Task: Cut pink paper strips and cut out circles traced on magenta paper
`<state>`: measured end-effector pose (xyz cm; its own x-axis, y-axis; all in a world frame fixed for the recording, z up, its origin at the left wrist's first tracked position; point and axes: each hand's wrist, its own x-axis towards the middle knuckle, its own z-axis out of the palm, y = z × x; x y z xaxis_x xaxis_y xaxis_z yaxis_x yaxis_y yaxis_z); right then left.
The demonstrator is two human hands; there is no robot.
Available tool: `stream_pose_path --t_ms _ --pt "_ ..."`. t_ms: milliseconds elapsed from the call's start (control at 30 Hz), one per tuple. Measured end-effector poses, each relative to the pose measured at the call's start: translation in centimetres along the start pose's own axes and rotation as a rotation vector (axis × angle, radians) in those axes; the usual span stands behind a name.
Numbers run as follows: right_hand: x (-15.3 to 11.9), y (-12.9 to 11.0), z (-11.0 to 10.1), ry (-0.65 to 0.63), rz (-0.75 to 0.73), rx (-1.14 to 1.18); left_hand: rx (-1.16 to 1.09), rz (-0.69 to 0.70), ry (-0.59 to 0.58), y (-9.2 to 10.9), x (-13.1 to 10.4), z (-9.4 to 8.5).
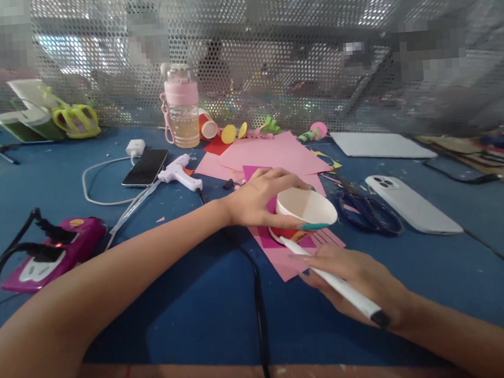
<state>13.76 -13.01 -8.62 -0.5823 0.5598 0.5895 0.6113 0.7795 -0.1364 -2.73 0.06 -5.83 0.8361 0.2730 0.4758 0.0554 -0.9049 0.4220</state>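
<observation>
My left hand (267, 196) is wrapped round a paper cup (307, 205), white inside with a red and teal outside, thumb along its near side. The cup stands on magenta paper (251, 173), which lies over pink paper (283, 265). In my right hand (353, 274) is a white marker (340, 283) with a black end. Its tip points at the cup's lower near side; whether it touches, I cannot tell. Dark blue scissors (368, 212) lie just right of the cup.
A white hot glue gun (179, 172), black phone (146, 167) and magenta power strip (58, 254) lie to the left, with cords across the blue table. A pink-lidded bottle (182, 110) stands behind. A white phone (412, 203) lies right. Perforated metal sheeting (268, 55) borders the back.
</observation>
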Motion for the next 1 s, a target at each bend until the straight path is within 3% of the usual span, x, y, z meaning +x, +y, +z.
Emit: stream_pose_path --t_ms 167,300,667,1000 --pt "1.4 -0.4 0.7 0.105 -0.159 -0.103 -0.022 -0.001 0.009 0.0 0.1 0.1" --pt "2.3 -0.6 1.4 0.103 -0.243 -0.190 -0.033 -0.020 0.023 0.0 0.0 0.3" --pt "3.3 -0.9 1.5 0.104 -0.286 -0.323 -0.025 -0.072 0.000 0.4 0.0 0.3" --pt "3.0 -1.4 0.7 0.074 -0.306 -0.267 -0.032 -0.035 0.023 0.1 -0.1 0.4"
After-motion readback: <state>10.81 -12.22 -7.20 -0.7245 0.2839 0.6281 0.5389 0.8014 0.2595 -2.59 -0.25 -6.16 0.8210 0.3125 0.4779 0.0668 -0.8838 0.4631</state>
